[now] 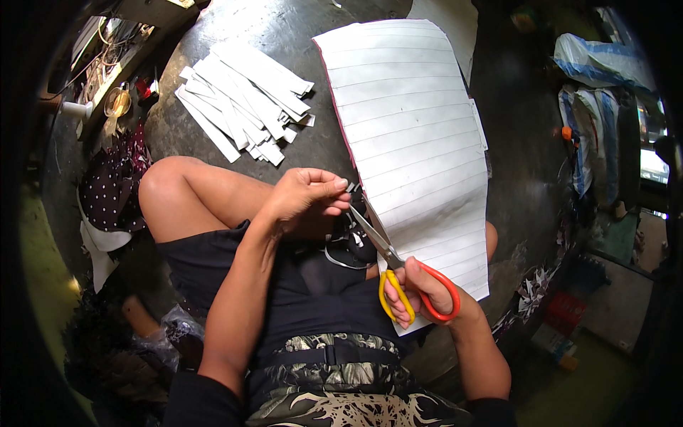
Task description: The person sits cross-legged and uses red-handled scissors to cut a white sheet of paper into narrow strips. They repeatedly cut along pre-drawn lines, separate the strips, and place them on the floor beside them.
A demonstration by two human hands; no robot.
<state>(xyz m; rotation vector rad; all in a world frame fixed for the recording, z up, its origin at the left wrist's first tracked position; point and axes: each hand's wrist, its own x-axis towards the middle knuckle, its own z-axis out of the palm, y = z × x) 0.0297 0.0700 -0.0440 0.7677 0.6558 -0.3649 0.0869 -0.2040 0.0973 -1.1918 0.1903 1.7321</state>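
A person sits cross-legged on a dark floor [302,53], seen from above, both forearms reaching up from the lower edge toward the middle. The left forearm slants upward and inward, past the bent left knee; the wrist is bent so the left hand [307,195] points to the right, raised in front of the lap. Its thumb and forefinger are pinched together, the other fingers curled beneath, and a small pale bit [351,187] shows at the tips, too small to identify.

The right forearm rises from the lower right and leans left. The right hand [432,293] is closed around the handles of a pair of scissors [390,254], thumb at the red loop, fingers through the yellow one. The metal blades point up and left, their tips just below the left fingertips.

A large white sheet with dark ruled lines [405,114] lies beyond the scissors, partly over the right leg and partly on the floor. To its left, a loose pile of white strips [245,99] lies on the floor.
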